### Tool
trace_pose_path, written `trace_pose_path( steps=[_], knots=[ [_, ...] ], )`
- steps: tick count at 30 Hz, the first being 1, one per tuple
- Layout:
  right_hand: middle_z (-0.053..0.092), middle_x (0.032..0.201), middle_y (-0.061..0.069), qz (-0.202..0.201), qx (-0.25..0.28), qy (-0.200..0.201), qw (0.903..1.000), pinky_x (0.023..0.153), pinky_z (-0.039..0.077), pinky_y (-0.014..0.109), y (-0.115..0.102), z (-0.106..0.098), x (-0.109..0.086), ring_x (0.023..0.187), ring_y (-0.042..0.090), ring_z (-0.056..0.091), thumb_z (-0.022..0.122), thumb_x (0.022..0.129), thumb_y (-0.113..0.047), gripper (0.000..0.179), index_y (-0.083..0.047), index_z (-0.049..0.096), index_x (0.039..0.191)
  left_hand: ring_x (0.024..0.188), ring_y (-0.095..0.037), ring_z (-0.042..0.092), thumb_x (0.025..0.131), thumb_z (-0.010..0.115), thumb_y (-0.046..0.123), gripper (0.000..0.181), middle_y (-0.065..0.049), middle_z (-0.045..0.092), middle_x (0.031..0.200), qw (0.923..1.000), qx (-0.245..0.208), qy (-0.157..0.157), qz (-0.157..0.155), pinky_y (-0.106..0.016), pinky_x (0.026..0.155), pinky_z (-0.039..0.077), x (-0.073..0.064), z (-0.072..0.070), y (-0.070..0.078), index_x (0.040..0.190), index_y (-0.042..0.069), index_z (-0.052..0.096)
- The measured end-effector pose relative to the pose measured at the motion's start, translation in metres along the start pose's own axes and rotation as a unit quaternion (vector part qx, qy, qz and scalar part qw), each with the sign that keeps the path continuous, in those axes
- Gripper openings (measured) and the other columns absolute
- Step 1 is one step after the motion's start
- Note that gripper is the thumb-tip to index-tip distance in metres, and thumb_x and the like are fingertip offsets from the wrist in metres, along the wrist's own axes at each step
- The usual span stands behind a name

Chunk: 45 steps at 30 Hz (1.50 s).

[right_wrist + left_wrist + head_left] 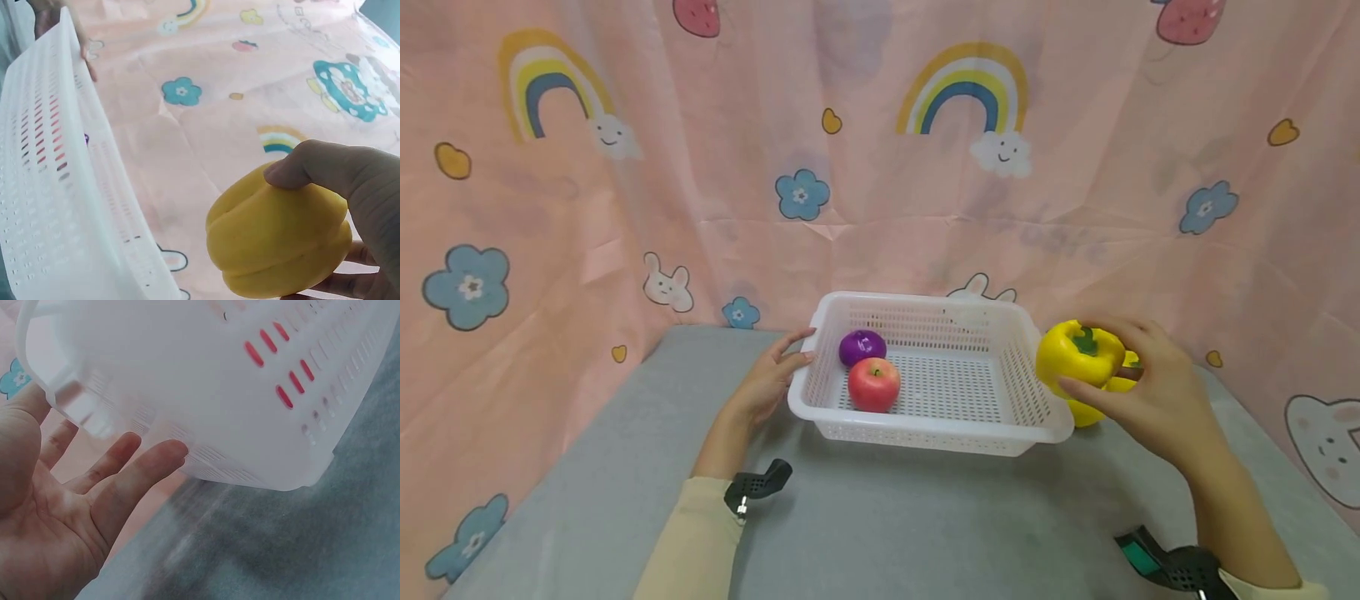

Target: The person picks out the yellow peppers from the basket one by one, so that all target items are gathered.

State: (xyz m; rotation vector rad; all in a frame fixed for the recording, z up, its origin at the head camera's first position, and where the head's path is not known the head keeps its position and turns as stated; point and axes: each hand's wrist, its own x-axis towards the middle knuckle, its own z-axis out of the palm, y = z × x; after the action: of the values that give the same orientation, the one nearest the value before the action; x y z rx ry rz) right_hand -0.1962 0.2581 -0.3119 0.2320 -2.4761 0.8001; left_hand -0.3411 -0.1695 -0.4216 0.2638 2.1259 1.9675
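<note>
A white perforated plastic basket (pixel 925 431) stands on the table. Inside it, toward the left, a red apple (pixel 874 385) lies in front of a shiny purple onion-like vegetable (pixel 862 347). My left hand (pixel 769 375) touches the basket's left rim; in the left wrist view its fingers (pixel 112 459) look fairly straight and spread against the wall. Just beyond the basket's right end, my right hand (pixel 1157 396) holds a yellow bell pepper (pixel 1075 352) with a green stem, thumb on one side and fingers on the other. Other yellow surfaces (pixel 1084 413) show behind and below that pepper, mostly hidden.
A grey cloth-covered table (pixel 910 525) extends in front of the basket and to both sides. Behind it hangs a pink curtain (pixel 880 250) printed with rainbows, flowers and rabbits. Dark straps (pixel 758 483) sit on both wrists.
</note>
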Motion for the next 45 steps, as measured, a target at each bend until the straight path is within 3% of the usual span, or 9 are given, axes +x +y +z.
trace_pose_path(
  steps=[10, 21, 23, 25, 28, 29, 34, 40, 45],
  knots=[
    [0.057, 0.129, 0.016, 0.029, -0.006, 0.014, 0.9995, 0.075, 0.033, -0.006, 0.015, -0.01, -0.004, 0.108, 0.018, 0.044, 0.089, 0.076, -0.023, 0.066, -0.015, 0.062, 0.135, 0.109, -0.022, 0.066, 0.105, 0.052, 0.02, 0.055, -0.027, 0.05, 0.145, 0.9999, -0.009, -0.005, 0.008, -0.032, 0.085, 0.059, 0.001, -0.002, 0.001, 0.156, 0.019, 0.034],
    [0.054, 0.135, 0.025, 0.044, -0.035, 0.024, 0.9981, 0.069, 0.031, -0.004, 0.03, -0.021, -0.008, 0.111, 0.04, 0.048, 0.088, 0.077, -0.022, 0.069, -0.009, 0.059, 0.138, 0.113, -0.026, 0.066, 0.105, 0.053, 0.024, 0.055, -0.026, 0.05, 0.147, 1.0, 0.007, -0.006, 0.0, -0.035, 0.089, 0.059, -0.002, -0.003, 0.0, 0.156, 0.02, 0.034],
    [0.053, 0.134, 0.026, 0.047, -0.04, 0.025, 0.9978, 0.076, 0.051, 0.009, 0.032, -0.023, -0.009, 0.111, 0.044, 0.049, 0.088, 0.077, -0.021, 0.069, -0.008, 0.058, 0.138, 0.116, -0.03, 0.065, 0.105, 0.053, 0.024, 0.055, -0.026, 0.049, 0.147, 0.9999, 0.009, -0.006, -0.001, -0.037, 0.09, 0.059, -0.002, -0.003, 0.0, 0.156, 0.02, 0.034],
    [0.052, 0.133, 0.027, 0.051, -0.049, 0.025, 0.9971, 0.083, 0.062, 0.037, 0.033, -0.024, -0.009, 0.112, 0.047, 0.05, 0.087, 0.078, -0.023, 0.069, -0.006, 0.058, 0.138, 0.12, -0.033, 0.064, 0.105, 0.053, 0.025, 0.055, -0.025, 0.049, 0.148, 0.9999, 0.012, -0.006, -0.001, -0.039, 0.093, 0.059, -0.001, -0.002, 0.0, 0.156, 0.021, 0.034],
    [0.051, 0.132, 0.029, 0.057, -0.064, 0.026, 0.9959, 0.086, 0.046, 0.074, 0.035, -0.025, -0.009, 0.112, 0.05, 0.049, 0.086, 0.08, -0.025, 0.069, -0.005, 0.057, 0.139, 0.122, -0.035, 0.063, 0.105, 0.053, 0.025, 0.054, -0.024, 0.049, 0.149, 0.9999, 0.012, -0.005, 0.0, -0.041, 0.095, 0.058, -0.002, -0.002, 0.001, 0.156, 0.021, 0.034],
    [0.052, 0.132, 0.029, 0.059, -0.07, 0.026, 0.9955, 0.085, 0.053, 0.066, 0.036, -0.026, -0.009, 0.112, 0.05, 0.05, 0.087, 0.079, -0.026, 0.069, -0.006, 0.057, 0.138, 0.121, -0.034, 0.063, 0.105, 0.053, 0.026, 0.055, -0.025, 0.049, 0.149, 0.9999, 0.012, -0.006, 0.001, -0.041, 0.094, 0.058, -0.002, -0.002, 0.0, 0.156, 0.021, 0.034],
    [0.053, 0.128, 0.028, 0.06, -0.087, 0.025, 0.9941, 0.078, 0.056, 0.055, 0.042, -0.03, -0.007, 0.109, 0.048, 0.05, 0.087, 0.079, -0.029, 0.069, -0.008, 0.058, 0.138, 0.115, -0.027, 0.065, 0.105, 0.053, 0.024, 0.055, -0.026, 0.049, 0.148, 1.0, 0.006, -0.004, 0.003, -0.034, 0.089, 0.058, -0.001, -0.001, 0.0, 0.157, 0.02, 0.034],
    [0.053, 0.127, 0.028, 0.069, -0.104, 0.018, 0.992, 0.067, 0.044, 0.036, 0.051, -0.032, -0.007, 0.106, 0.046, 0.048, 0.086, 0.079, -0.03, 0.067, -0.008, 0.059, 0.136, 0.116, -0.026, 0.065, 0.105, 0.052, 0.023, 0.056, -0.027, 0.048, 0.148, 1.0, 0.004, -0.007, 0.005, -0.032, 0.088, 0.057, -0.001, 0.0, 0.0, 0.157, 0.018, 0.032],
    [0.052, 0.127, 0.029, 0.08, -0.11, 0.011, 0.9906, 0.069, 0.051, 0.048, 0.059, -0.029, -0.008, 0.104, 0.047, 0.048, 0.085, 0.08, -0.03, 0.066, -0.007, 0.058, 0.135, 0.115, -0.026, 0.065, 0.105, 0.053, 0.024, 0.057, -0.027, 0.049, 0.147, 0.9999, 0.009, -0.008, 0.001, -0.034, 0.089, 0.058, -0.001, -0.001, 0.001, 0.157, 0.02, 0.032]
  ],
)
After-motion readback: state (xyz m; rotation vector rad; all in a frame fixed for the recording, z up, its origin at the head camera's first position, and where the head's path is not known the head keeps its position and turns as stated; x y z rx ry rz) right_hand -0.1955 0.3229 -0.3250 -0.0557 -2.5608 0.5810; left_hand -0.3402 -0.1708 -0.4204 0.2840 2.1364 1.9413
